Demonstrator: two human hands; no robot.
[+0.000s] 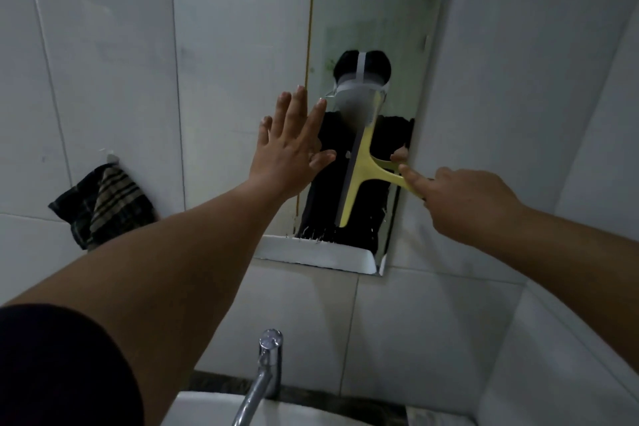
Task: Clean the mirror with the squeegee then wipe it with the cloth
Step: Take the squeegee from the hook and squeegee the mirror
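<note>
Head view, mirror: the mirror (366, 45) hangs on the tiled wall at about 12 o'clock from the tap (266, 370), taller than wide, with a white ledge (311, 254) along its bottom edge.
Head view, squeegee: the yellow squeegee (359, 173) lies against the lower glass; its blade runs nearly upright, from about 12 to 6 o'clock, and its handle sticks out toward 4 o'clock.
Head view, right hand: the right hand (463, 204) grips the handle end, fingers curled round it, forefinger laid along the shaft.
Head view, left hand: the left hand (290, 149) is flat and spread, fingers straight, pressed at the mirror's left edge, at 9 o'clock from the blade.
Head view, cloth: the checked cloth (103, 207) hangs on a wall hook, well apart from the glass, at 9 o'clock from the mirror's foot.
Key relation: the blade's long axis stands vertical, so a clean pass likely calls for a sideways pull; the left hand is the nearer one to the cloth.
Stage: squeegee step appears under way; wiping not yet begun.
</note>
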